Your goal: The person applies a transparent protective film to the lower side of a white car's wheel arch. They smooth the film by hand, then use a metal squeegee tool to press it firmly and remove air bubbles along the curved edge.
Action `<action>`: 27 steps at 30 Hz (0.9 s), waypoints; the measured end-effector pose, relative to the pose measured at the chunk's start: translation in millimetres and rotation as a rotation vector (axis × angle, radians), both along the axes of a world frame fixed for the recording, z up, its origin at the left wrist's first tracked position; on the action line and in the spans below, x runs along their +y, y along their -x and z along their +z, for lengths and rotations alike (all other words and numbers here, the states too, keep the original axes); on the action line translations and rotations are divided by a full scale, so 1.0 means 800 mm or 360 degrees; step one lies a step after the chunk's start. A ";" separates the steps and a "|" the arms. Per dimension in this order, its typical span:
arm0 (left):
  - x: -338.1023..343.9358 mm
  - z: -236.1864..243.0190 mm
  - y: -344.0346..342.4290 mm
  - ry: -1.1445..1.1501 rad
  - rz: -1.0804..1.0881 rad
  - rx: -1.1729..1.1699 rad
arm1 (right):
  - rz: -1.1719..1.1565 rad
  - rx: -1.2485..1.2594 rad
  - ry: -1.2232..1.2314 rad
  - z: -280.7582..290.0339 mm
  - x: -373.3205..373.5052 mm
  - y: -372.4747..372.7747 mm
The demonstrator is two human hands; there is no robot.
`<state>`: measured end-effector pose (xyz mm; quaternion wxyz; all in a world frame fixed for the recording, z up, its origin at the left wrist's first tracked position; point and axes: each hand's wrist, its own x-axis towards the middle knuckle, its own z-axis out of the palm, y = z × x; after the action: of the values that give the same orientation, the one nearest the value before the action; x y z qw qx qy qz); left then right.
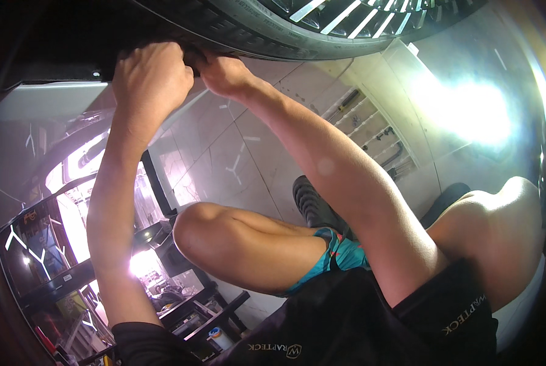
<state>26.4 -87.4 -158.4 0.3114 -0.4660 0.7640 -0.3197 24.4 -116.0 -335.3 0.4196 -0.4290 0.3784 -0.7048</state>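
Observation:
Both my hands are raised to the dark edge of a car's wheel arch, beside a black tyre (258, 41) with a spoked silver-and-black rim (370, 18). My left hand (154, 76) is closed in a fist at the black underside trim (71, 58), with its knuckles up and its fingertips hidden. Just to its right, my right hand (225, 74) is curled close under the tyre, its fingers partly lost in shadow. A small dark piece shows between the two hands, too dim to name. A light grey body panel (59, 100) lies left of my left wrist.
A pale tool tray (416, 149) with several hand tools rests on the tiled floor (224, 146). Behind it glares a bright light (474, 113). My bent knees are below my arms. At the lower left stand dark shelves (187, 308) with tools and a white-and-blue container (221, 337).

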 end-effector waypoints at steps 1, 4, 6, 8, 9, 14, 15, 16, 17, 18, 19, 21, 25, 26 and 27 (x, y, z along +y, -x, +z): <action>-0.001 0.000 0.000 -0.0008 0.0024 0.0010 | 0.0096 0.0022 -0.0002 -0.002 0.000 0.003; -0.001 0.001 0.001 -0.0022 0.0031 0.0008 | 0.0138 0.0139 0.0019 -0.005 0.000 0.008; 0.000 0.002 0.002 -0.0036 0.0021 0.0016 | 0.0078 0.0187 0.0008 -0.009 0.004 0.008; 0.001 0.004 0.002 -0.0041 0.0038 0.0049 | 0.0036 0.0204 -0.0048 -0.017 0.018 0.005; 0.001 0.004 0.001 -0.0046 0.0028 0.0049 | -0.0028 0.0291 -0.0109 -0.023 0.025 0.005; -0.004 0.006 0.001 -0.0064 0.0081 0.0025 | -0.0211 0.0451 -0.0185 -0.055 0.076 -0.001; -0.005 0.007 0.001 -0.0058 0.0077 -0.0002 | -0.0348 0.0415 -0.0094 -0.054 0.081 -0.002; -0.004 0.007 0.000 -0.0062 0.0095 0.0034 | -0.0393 0.0403 -0.0107 -0.051 0.084 -0.004; -0.002 0.008 0.000 -0.0055 0.0093 0.0051 | -0.0420 0.0394 -0.0142 -0.045 0.084 -0.006; -0.001 0.009 0.000 -0.0044 0.0087 0.0069 | -0.0449 0.0426 -0.0102 -0.035 0.082 -0.008; 0.000 0.011 0.001 -0.0051 0.0059 0.0041 | -0.0464 0.0464 -0.0086 -0.023 0.077 -0.010; 0.000 0.013 0.003 -0.0067 -0.0006 -0.0014 | -0.0502 0.0408 -0.0019 0.001 0.069 -0.014; 0.001 0.011 0.003 -0.0069 0.0040 0.0000 | -0.0328 0.0087 -0.0318 0.031 0.043 -0.014; 0.001 0.011 0.003 -0.0068 0.0041 -0.0001 | -0.0290 -0.0008 -0.0416 0.034 0.040 -0.013; 0.000 0.010 0.003 -0.0068 0.0032 -0.0016 | -0.0329 -0.0083 -0.0393 0.035 0.038 -0.013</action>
<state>24.4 -87.5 -150.6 0.3282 -0.4653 0.7644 -0.3025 35.0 -85.5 -307.1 0.4042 -0.3145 0.4931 -0.7033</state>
